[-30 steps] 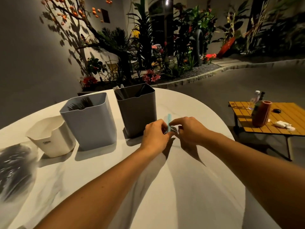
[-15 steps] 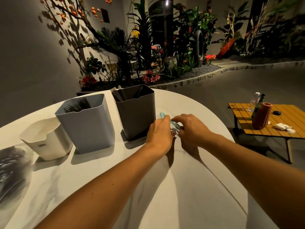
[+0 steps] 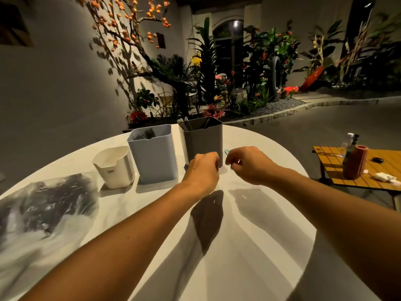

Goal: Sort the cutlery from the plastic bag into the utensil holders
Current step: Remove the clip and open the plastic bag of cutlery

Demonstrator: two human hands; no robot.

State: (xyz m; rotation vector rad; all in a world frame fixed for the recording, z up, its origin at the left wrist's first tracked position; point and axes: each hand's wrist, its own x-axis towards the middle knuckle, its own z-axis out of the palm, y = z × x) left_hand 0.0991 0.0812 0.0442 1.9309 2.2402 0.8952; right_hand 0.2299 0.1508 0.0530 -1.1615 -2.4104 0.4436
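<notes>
**Little Blue Thing Held by the Dark Grey Holder**

The big white table (image 3: 227,246) holds everything. On its left side lies the plastic bag (image 3: 43,213), blurry, with dark cutlery inside it. It looks like a lot is left to sort.

Behind the hands stand 3 holders in a row. The blue-grey holder (image 3: 154,157) is in the middle and has dark pieces in it. The dark grey holder (image 3: 204,140) is on the right with handles poking out. The white holder (image 3: 115,168) is on the left, and I cannot see what is in it.

The left hand (image 3: 202,170) is curled up, right in front of the dark grey holder. I cannot tell if it holds anything. The right hand (image 3: 249,165) is curled too, and it seems to pinch a small light blue piece (image 3: 227,152) that pokes up by the thumb.

To do this step well, I think the right hand should grip the blue piece firmly, find out which kind it is, and drop it handle first into the matching holder without bumping the holder over.

Only the tip of the blue piece shows, so I cannot say if it is a spoon, fork or knife. The fingertips of both hands are hidden.
</notes>
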